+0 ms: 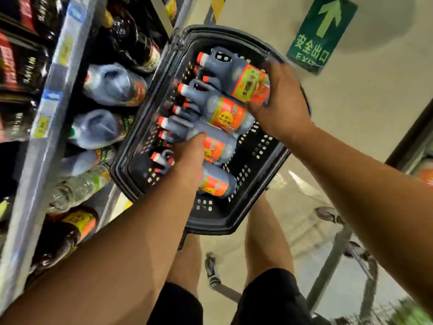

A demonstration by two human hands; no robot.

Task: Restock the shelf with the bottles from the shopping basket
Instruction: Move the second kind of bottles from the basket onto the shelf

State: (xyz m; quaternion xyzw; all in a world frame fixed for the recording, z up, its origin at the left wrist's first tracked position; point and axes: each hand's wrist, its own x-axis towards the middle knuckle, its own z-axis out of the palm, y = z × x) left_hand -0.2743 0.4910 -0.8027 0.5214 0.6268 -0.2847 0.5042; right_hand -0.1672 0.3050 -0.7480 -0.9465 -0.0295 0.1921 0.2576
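I'm reaching into the basket (262, 158), which is holding several dark bottles (225, 113) lying on their sides. My right hand (278, 106) is gripping the top bottle (248, 83); my left hand (189, 156) is curling onto another (216, 146). The shelf (54, 109) is standing just left.

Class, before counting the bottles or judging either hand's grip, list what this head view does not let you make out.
- Left hand fingers: hidden under the hand among the bottles.
- Bottle count: some hidden beneath others in the basket.
- Shelf price tags: blurred, unreadable.
- Exit sign: its top is cut off.
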